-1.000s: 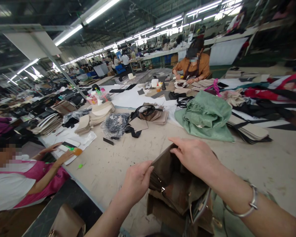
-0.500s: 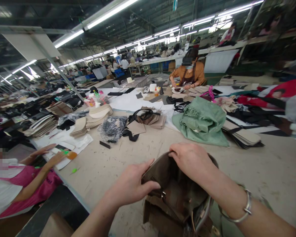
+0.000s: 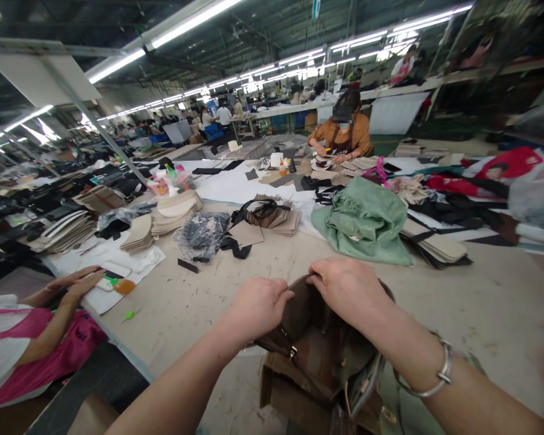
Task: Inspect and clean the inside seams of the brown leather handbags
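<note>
A brown handbag stands with its mouth toward me at the near edge of the table, its dark inside and a zip showing. My left hand pinches the bag's rim on the left, thumb against the fingers. Close beside it, my right hand grips the far rim from above, fingers curled over the edge. A metal bangle circles my right wrist. The lower part of the bag runs out of the picture.
Beyond the bag lie a green cloth bundle, a plastic-wrapped bundle and stacked beige pieces. At left, a co-worker's hands rest by a bottle of orange liquid. Another person works across the table.
My left hand has closed from a spread thumb and fingers to a pinch on the bag's rim. My right hand keeps its hold. The view has shifted slightly.
</note>
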Demonstrator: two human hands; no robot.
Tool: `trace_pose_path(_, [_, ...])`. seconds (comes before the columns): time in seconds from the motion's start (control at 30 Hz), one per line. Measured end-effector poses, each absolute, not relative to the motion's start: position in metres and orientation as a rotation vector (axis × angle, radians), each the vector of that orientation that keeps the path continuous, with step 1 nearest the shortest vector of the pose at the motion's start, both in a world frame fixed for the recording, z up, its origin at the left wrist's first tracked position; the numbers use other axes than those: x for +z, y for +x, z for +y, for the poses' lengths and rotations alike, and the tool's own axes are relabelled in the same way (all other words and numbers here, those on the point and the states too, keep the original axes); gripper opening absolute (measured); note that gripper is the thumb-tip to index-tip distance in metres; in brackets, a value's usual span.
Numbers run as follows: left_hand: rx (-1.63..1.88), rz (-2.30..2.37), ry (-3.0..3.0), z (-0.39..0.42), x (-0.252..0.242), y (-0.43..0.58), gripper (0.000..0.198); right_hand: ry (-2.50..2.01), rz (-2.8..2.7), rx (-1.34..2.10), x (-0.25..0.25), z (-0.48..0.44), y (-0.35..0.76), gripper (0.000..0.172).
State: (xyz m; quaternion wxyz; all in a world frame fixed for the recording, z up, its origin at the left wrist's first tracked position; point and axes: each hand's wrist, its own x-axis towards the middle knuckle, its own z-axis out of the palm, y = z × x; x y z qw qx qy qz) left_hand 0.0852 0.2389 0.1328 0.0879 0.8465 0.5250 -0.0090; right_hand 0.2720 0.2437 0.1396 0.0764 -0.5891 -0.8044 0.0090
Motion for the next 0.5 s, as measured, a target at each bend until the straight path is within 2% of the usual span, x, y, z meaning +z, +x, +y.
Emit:
trace_pose_path(0.17, [0.099,1.299,2.400,0.251,0.141,0.092,0.035,-1.720,-2.398,-0.017,0.136,0.246,0.273,0.016])
trace_pose_path(0.3, [0.112,1.376,2.446,0.263,0.132,0.104,0.030,-1.722,-2.391,-0.008,0.136,0.240,0.277,0.015])
trace_pose_path(0.43, [0.095,1.461,2.466,0.266,0.126,0.106,0.033,-1.663,-2.403,0.027,0.133,0.231,0.292,0.043])
trace_pose_path(0.5, [0.096,1.467,2.461,0.265,0.127,0.106,0.034,-1.711,-2.370,-0.028,0.132,0.228,0.299,0.042])
